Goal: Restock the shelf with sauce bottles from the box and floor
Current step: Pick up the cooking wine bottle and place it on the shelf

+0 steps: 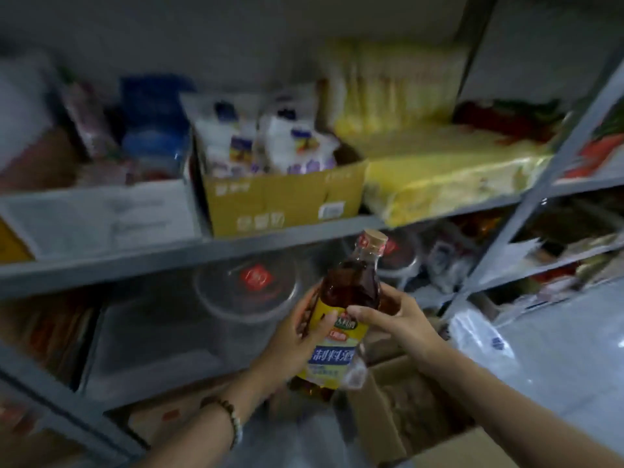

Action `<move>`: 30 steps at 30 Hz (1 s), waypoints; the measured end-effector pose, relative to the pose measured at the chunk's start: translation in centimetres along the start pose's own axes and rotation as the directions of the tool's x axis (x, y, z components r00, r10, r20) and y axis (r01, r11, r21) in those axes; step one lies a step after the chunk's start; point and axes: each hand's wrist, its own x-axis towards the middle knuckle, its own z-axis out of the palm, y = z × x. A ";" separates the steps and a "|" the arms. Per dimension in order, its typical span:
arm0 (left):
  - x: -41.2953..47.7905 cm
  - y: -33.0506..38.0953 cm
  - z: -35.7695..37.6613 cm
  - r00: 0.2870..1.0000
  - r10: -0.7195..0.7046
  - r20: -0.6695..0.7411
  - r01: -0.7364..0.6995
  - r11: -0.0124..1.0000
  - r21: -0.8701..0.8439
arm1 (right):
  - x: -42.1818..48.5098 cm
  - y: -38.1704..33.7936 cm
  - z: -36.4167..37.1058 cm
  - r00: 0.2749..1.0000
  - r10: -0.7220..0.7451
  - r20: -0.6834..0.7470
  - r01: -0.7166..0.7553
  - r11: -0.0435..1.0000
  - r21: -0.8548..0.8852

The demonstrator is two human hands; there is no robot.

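I see the sauce bottle [351, 285] held tilted over the cardboard box [449, 447], before the shelf [169, 261] — left hand [297, 336] curled round its label, right hand [393, 315] clasping its shoulder — full, so heavy, probably slick plastic; best gripped mid-body.

Bare forearms [506, 412], brown-and-pale beaded bracelet [229, 417] on the left wrist

Straight above the grip sits a yellow carton [283, 201] stuffed with white packets [270, 143]; up and right, yellow wrapped packs [449, 170]; just left, a clear round tub [246, 285] with a red label; lower left, a clear bin [152, 336]; right, a crumpled plastic bag [479, 336]
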 end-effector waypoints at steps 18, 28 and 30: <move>8.7 40.9 26.7 0.906 0.422 0.015 -0.419 0.903 -0.092 | -6.6 -40.5 -24.7 0.835 -0.493 -0.247 0.448 0.867 -0.216; 17.5 48.2 29.4 0.831 0.556 0.033 -0.554 0.831 -0.049 | -0.4 -46.7 -30.5 0.757 -0.613 -0.224 0.575 0.789 -0.215; 19.7 49.1 29.9 0.821 0.570 0.038 -0.568 0.821 -0.054 | 1.3 -47.6 -31.7 0.739 -0.630 -0.240 0.584 0.776 -0.238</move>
